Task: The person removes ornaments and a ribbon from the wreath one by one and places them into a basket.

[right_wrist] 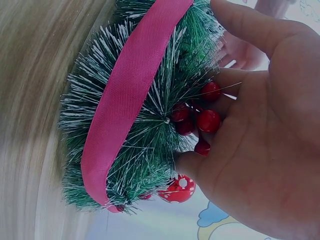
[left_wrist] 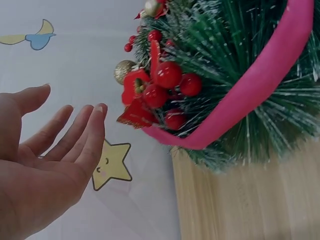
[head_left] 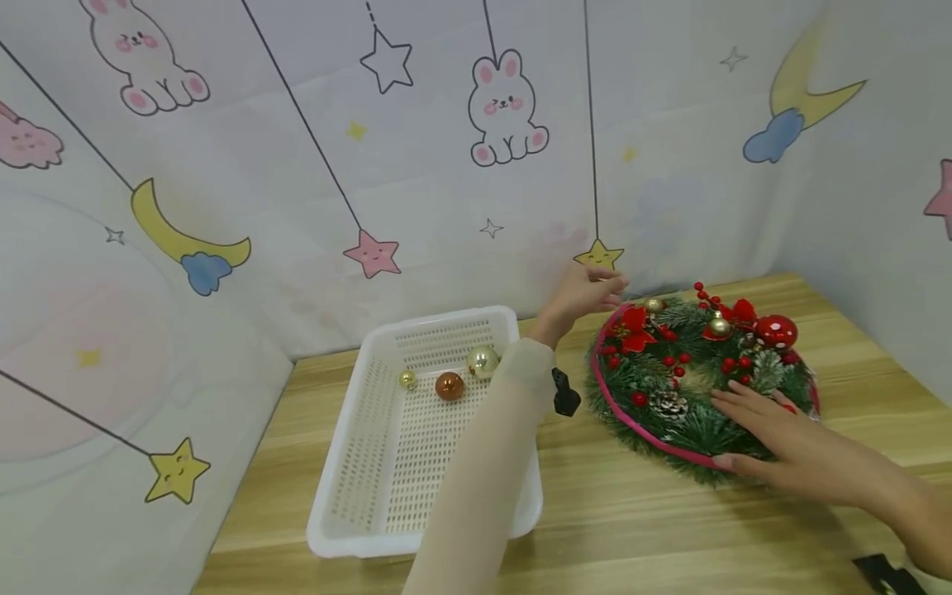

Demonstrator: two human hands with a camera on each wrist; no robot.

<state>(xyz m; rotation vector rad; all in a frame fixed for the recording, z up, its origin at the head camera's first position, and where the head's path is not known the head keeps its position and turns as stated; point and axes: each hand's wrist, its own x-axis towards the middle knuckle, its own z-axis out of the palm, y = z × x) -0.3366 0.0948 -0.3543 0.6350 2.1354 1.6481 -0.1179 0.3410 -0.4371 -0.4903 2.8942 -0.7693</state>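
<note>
A green Christmas wreath (head_left: 714,426) lies on the wooden table at the right, dressed with red berries, a pine cone (head_left: 668,403), red flowers and small gold balls. Pink ribbon (head_left: 640,426) runs along its outer side. My left hand (head_left: 580,297) hovers just past the far left edge of the wreath; its fingers are loosely bent and hold nothing in the left wrist view. Across the near right part of the wreath lies my right hand (head_left: 796,442), fingers extended over the greenery, thumb at the ribbon. Red berries (right_wrist: 208,121) sit against its fingers in the right wrist view.
Left of the wreath stands a white plastic basket (head_left: 349,446). Inside it are a large pale gold ball (head_left: 483,361), a copper ball (head_left: 449,386) and a small gold ball (head_left: 407,379). A printed cloth (head_left: 431,182) hangs behind the table (head_left: 595,512). My left forearm crosses over the basket.
</note>
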